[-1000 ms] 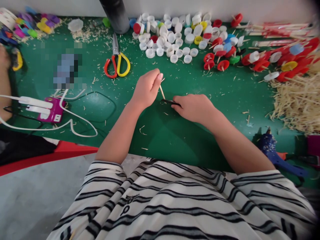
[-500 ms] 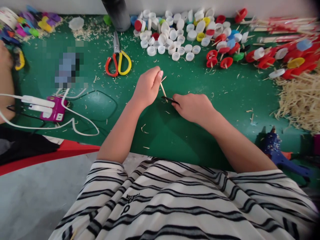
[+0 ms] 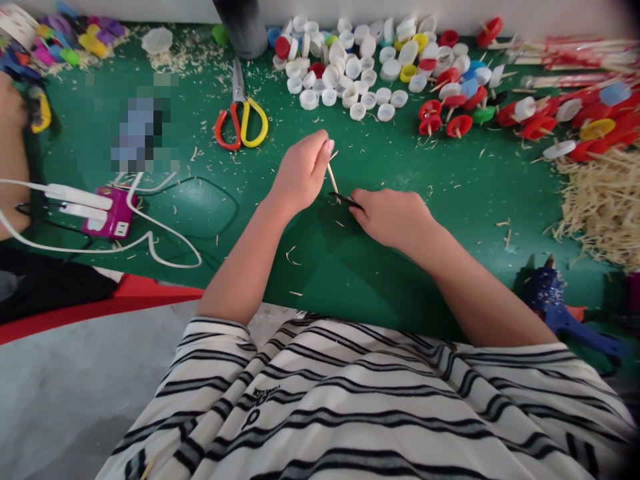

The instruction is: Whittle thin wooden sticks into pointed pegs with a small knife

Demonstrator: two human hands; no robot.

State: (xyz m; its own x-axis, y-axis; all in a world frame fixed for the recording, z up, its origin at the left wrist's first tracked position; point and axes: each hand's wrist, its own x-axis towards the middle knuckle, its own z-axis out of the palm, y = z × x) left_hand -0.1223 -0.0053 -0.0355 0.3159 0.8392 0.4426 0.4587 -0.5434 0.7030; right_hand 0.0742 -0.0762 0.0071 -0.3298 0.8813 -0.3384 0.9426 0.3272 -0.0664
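Note:
My left hand (image 3: 302,170) is closed around a thin wooden stick (image 3: 333,179), whose lower end slants down toward my right hand. A short second piece of wood, or a shaving, pokes out beside my left thumb. In my right hand (image 3: 393,215), closed, is a knife with a dark blade (image 3: 346,199). The blade lies at the stick's lower tip and seems to touch it. Most of the knife's handle is hidden by my fingers. Pale wood shavings (image 3: 291,256) are scattered on the green table (image 3: 325,267) below my hands.
Beyond my hands lie scissors (image 3: 240,123) and many white bottle caps (image 3: 330,77). Red caps on sticks (image 3: 537,125), a heap of thin sticks (image 3: 600,207) and a blue glue gun (image 3: 563,310) are at right. A purple power strip (image 3: 114,210) with white cables is at left, near another person's arm (image 3: 9,160).
The whole view has shifted slightly, so things sit a little further right. Both hands keep nearly the same pose, with the blade still at the stick's tip.

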